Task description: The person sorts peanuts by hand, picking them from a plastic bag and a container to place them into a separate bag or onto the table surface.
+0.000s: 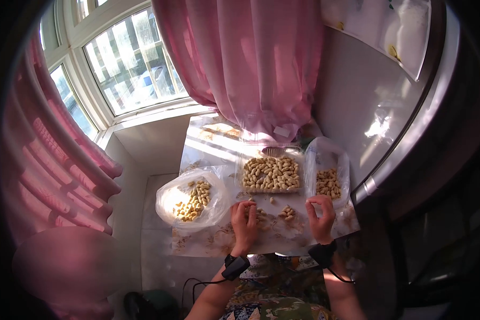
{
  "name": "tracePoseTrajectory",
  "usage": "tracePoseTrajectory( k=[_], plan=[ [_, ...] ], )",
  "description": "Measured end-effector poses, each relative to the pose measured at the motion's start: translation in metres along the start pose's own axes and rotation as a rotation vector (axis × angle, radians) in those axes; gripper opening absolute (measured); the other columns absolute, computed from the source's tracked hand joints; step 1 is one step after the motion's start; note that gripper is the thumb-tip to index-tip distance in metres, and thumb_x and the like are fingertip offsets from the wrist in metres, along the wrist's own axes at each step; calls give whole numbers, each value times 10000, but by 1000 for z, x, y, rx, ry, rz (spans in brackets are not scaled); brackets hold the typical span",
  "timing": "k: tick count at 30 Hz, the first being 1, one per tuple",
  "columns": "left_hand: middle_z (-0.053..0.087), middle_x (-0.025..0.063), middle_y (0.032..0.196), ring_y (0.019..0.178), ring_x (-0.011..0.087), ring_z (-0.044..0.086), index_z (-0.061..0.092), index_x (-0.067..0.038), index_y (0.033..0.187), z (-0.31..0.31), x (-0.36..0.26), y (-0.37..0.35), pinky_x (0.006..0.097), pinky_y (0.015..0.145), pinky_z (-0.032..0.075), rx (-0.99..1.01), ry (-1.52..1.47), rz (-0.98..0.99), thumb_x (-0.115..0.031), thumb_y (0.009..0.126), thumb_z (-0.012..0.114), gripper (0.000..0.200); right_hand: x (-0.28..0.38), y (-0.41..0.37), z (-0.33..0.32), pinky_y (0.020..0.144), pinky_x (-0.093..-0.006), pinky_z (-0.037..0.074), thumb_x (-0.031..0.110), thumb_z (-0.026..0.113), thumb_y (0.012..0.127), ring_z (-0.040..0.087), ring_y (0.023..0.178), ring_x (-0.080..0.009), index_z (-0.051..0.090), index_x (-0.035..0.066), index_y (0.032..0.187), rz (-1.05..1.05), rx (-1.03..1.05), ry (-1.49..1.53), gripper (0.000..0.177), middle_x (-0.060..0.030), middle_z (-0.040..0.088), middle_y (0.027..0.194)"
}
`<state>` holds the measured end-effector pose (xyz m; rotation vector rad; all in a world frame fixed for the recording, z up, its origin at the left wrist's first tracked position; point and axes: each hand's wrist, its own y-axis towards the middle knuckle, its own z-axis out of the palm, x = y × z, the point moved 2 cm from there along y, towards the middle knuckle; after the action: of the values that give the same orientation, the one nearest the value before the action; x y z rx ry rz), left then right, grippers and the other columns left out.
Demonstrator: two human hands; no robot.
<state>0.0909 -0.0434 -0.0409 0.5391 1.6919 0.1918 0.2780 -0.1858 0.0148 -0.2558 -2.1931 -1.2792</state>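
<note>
While the left hand (244, 223) is held low over the near part of the table (213, 244), its fingers are bent and brought partly together; whether anything is gripped between them cannot be told. Just beside it, partly covered by the fingers, a small heap of peanuts (261, 217) is seen on the tabletop. The right hand (322, 220) is held with thumb and forefinger curved toward each other, half closed, and whether the tips are touching or a peanut is pinched there cannot be made out. By each wrist a black device is worn, the left device (236, 266) and the right device (323, 255), and a dark cable can be seen at each.

Between the hands a second small heap (287, 213) is set on the table, and a single peanut (272, 200) is placed apart, a little farther off. Beyond these, a clear plastic box (272, 189) is filled with peanuts. To its right, just past the right hand, more peanuts are held in an upright-looking clear bag (339, 160). To the left of the left hand, a wide-mouthed plastic bag (218, 205) is spread open, with pale yellowish pieces gathered inside. The far edge of the table is overhung by a pink curtain (250, 58), and at the far left a window (136, 64) is framed in white, with sunlight cast across the tabletop
</note>
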Motion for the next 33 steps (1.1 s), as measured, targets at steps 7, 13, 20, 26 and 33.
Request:
tracePoseTrajectory(
  k=[7,13,20,26,33],
  plan=[
    [662,110,1079,1048,302,596,686,-36,1036,1,7,-2,397,911,489,27,-43,-63,-109,1007,669,81,-73,-4,-48,838,-358,541,108,776,944,685,896,-254,727,14,957,313,-291,-79,106,-95,723,949],
    [655,109,1080,1045,292,594,683,-30,1038,1,3,0,382,899,489,35,-47,-79,-101,1004,672,79,-84,-12,-44,893,-412,540,6,783,834,678,989,-322,717,29,980,201,-222,-186,162,-109,737,999],
    [651,112,1081,1048,294,595,682,-27,1033,3,2,0,383,898,490,42,-23,-70,-68,989,671,61,-81,0,-41,909,-435,526,21,767,824,664,1008,-334,720,54,979,102,-59,-269,165,-98,733,1026],
    [651,114,1076,1040,297,598,680,-24,1029,1,-2,1,383,887,493,46,-17,-55,-66,990,670,58,-89,23,-43,957,-423,515,55,719,848,658,1066,-346,759,78,1066,108,288,-281,223,-110,740,1100],
    [620,84,1108,984,186,605,669,-11,1050,0,6,0,304,819,504,54,8,4,-90,1027,650,85,-105,40,-44,961,-442,524,-5,632,845,660,1086,-365,756,64,1079,81,247,-325,274,-142,738,1114]
  ],
)
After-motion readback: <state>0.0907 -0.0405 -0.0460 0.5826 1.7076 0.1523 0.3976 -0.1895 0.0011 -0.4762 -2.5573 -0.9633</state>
